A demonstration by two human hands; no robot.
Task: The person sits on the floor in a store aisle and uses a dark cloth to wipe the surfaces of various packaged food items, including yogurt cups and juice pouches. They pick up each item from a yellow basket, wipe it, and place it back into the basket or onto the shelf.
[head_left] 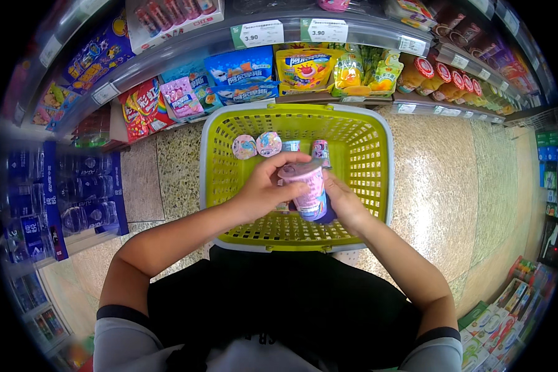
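Over a green shopping basket (218, 130) with a grey rim, my left hand (260, 191) is closed around a pink and purple plastic cup (308, 192), thumb across its side. The cup tilts, its lid toward the far side. My right hand (348, 204) is closed against the cup's right side, its fingers mostly hidden. A dark purple part shows below the cup; I cannot tell whether it belongs to a second cup. Inside the basket, two cups with round pastel lids (268, 144) lie at the far left. Beside them are a small light-blue item (291, 146) and a pink-purple one (320, 150).
A low shelf ahead holds blue snack bags (239, 68), a yellow bag (305, 68), a red candy bag (144, 106) and several red-capped containers (443, 74). Packs of bottled drinks (84, 189) stand at left. Boxed goods (499, 325) are at lower right.
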